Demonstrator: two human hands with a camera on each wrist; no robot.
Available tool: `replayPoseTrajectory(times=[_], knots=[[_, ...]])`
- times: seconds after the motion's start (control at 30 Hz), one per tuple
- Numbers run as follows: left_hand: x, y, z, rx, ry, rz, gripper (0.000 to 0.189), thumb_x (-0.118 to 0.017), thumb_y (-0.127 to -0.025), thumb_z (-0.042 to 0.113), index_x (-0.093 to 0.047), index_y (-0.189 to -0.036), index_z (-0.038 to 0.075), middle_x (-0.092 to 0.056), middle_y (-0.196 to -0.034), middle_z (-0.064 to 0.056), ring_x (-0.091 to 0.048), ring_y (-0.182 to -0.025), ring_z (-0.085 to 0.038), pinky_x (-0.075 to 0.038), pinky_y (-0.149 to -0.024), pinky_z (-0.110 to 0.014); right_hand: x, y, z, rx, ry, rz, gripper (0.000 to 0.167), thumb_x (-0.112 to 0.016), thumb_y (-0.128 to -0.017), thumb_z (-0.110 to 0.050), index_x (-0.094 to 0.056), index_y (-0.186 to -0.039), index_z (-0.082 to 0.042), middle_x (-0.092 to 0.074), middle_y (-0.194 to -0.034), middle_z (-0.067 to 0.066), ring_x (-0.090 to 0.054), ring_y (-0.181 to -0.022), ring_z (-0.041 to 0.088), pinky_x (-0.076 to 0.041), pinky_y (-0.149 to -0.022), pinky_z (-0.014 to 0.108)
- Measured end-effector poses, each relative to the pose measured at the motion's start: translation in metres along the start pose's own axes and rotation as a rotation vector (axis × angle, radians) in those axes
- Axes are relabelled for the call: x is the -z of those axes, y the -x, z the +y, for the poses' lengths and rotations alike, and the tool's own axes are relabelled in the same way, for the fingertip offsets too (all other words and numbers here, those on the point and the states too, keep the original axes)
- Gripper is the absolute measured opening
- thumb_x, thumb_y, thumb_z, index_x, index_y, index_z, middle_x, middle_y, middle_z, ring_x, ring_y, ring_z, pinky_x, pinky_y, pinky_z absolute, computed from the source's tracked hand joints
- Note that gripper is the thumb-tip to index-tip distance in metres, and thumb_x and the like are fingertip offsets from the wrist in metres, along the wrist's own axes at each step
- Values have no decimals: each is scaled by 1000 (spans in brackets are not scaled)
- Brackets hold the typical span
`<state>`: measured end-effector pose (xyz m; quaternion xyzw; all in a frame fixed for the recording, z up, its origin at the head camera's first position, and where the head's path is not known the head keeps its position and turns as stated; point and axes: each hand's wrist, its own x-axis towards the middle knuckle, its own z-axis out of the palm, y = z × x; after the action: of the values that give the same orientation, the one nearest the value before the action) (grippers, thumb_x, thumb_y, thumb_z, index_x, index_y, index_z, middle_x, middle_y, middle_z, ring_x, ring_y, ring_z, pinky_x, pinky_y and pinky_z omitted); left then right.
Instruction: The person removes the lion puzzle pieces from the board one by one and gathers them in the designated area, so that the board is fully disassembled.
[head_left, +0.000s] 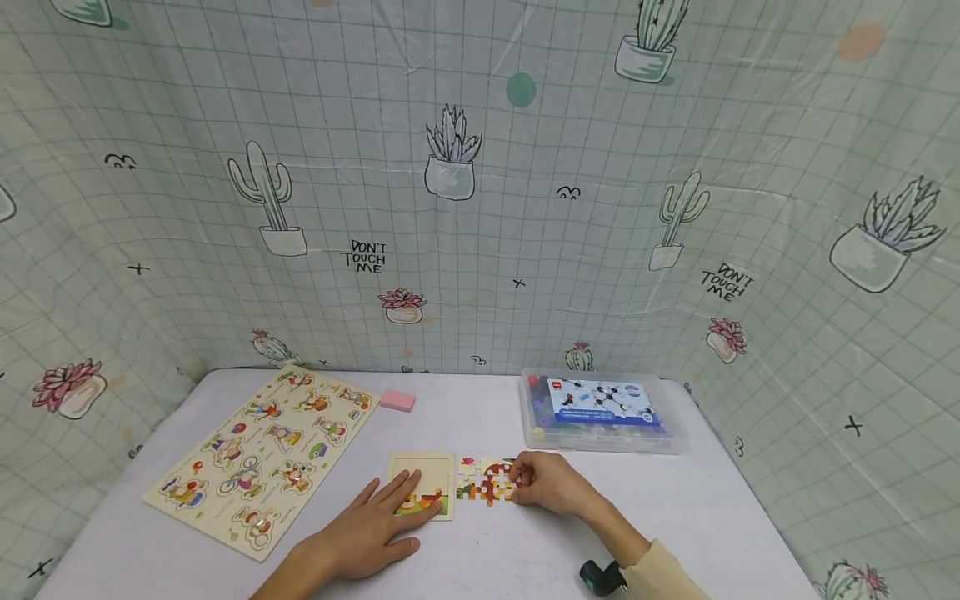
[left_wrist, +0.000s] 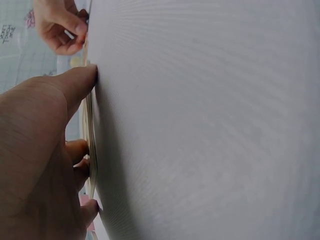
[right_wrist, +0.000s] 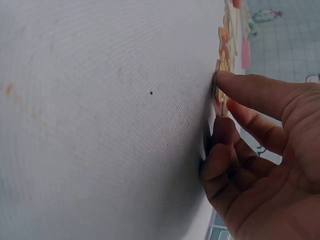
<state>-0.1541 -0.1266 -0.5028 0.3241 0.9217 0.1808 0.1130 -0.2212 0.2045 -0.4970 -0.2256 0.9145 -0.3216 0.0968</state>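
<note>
My left hand (head_left: 367,525) lies with spread fingers on a small square puzzle board (head_left: 422,460), whose lower part shows a colourful picture. In the left wrist view, the thumb (left_wrist: 80,82) rests by the board's near edge. Directly right of the board lies a patch of jigsaw pieces (head_left: 480,483), red, yellow and green, some joined and some with gaps. At the right side of this patch my right hand (head_left: 551,483) pinches a jigsaw piece (right_wrist: 218,87) between thumb and index finger, its other fingers curled. The hand covers part of the patch in the head view.
A large wooden puzzle board (head_left: 262,458) with cartoon figures lies at the left. Behind the small board is a pink block (head_left: 397,401). At the back right sits a clear plastic case (head_left: 600,412) with a blue-white label. A black object (head_left: 600,577) lies near the right forearm.
</note>
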Motion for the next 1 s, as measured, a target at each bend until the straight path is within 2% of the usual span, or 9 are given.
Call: replayPoseTrajectory(times=[0.2, 0.37, 0.6, 0.7, 0.83, 1.0], knots=[[-1, 0, 1, 5, 5, 4, 51, -50, -103, 48, -42, -153, 40, -22, -166, -15, -17, -154, -35, -15, -117, -65, 2, 1, -2, 1, 13, 7, 20, -84, -80, -13, -67, -92, -12, -55, -73, -7, -49, -65, 5, -40, -59, 24], [-1, -1, 2, 16, -10, -1, 51, -50, -103, 48, -42, -153, 40, -22, -166, -14, -17, -154, -34, -15, -118, -64, 2, -1, -5, -16, 1, 43, 11, -78, -87, -14, -68, -91, -13, -56, -71, -6, -48, -62, 6, -40, -55, 23], [-1, 1, 1, 19, -25, 14, 51, -51, -103, 47, -42, -152, 42, -23, -166, -15, -18, -153, -34, -18, -117, -64, -4, -20, -31, -22, -41, 62, 7, -73, -90, -16, -67, -87, -17, -56, -69, -7, -48, -56, 6, -39, -50, 23], [0, 5, -1, 27, -3, 25, 50, -51, -103, 47, -43, -152, 41, -24, -165, -17, -18, -153, -35, -18, -117, -64, -13, -31, -49, 15, -41, 46, 6, -73, -90, -16, -67, -88, -18, -56, -69, -8, -48, -55, 5, -39, -50, 22], [3, 13, -5, 48, 26, 30, 48, -51, -103, 48, -47, -150, 39, -23, -164, -20, -18, -153, -37, -17, -116, -66, -27, -42, -72, 63, -62, -24, 3, -73, -91, -16, -70, -92, -16, -58, -70, -7, -51, -54, 5, -41, -49, 22], [7, 18, -8, 62, 51, 23, 47, -52, -102, 50, -51, -148, 37, -21, -165, -21, -17, -153, -38, -17, -116, -67, -45, -55, -92, 107, -18, -91, 8, -72, -91, -13, -76, -98, -13, -62, -77, -11, -51, -65, 1, -44, -58, 19]])
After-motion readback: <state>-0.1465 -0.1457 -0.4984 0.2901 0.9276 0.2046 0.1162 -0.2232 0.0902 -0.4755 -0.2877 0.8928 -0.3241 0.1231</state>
